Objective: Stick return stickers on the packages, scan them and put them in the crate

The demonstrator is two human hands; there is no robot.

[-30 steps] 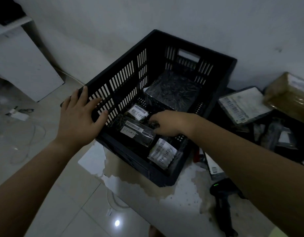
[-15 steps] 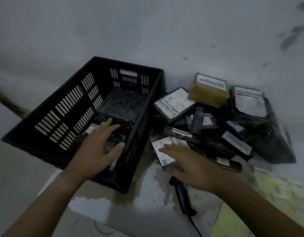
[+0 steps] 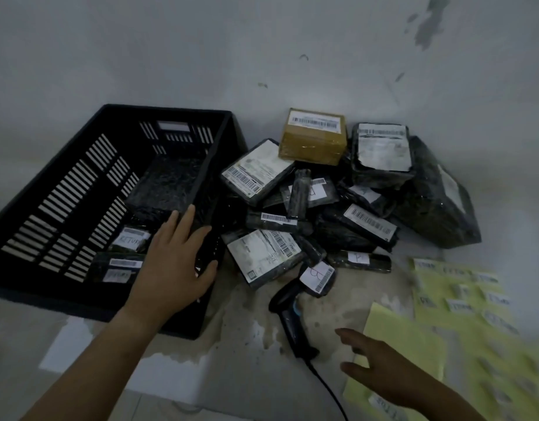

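Floor: pale, stained concrete meeting a scuffed white wall; the light is dim.
Packages: a loose pile [image 3: 362, 223] of mostly black-wrapped parcels with barcode labels lies on the floor against the wall, just right of the crate.
Brown box: a taped cardboard parcel [image 3: 312, 138] sits on top at the back of the pile.
Small parcel: one black packet with a handwritten letter on its label [image 3: 318, 278] lies at the front of the pile, touching the scanner's head.
Crate: black slotted plastic [image 3: 171, 109], on the floor at left. It holds a large black parcel [image 3: 168, 183] at the back and two packets with handwritten return labels [image 3: 131, 238] near the front.
Scanner: a black handheld unit [image 3: 288, 317] lies on the floor between crate and sticker sheets, its cable [image 3: 325, 387] trailing toward the viewer.
Sticker sheets: yellow sheets [image 3: 462, 299] carrying white labels are spread at right, blurred.
Left hand: [image 3: 174, 265] fingers spread flat over the crate's right wall near its front corner, holding nothing.
Right hand: [image 3: 383, 372] fingers spread and empty, above the edge of the nearest yellow sheet, just right of the scanner's handle; whether it touches the sheet cannot be told.
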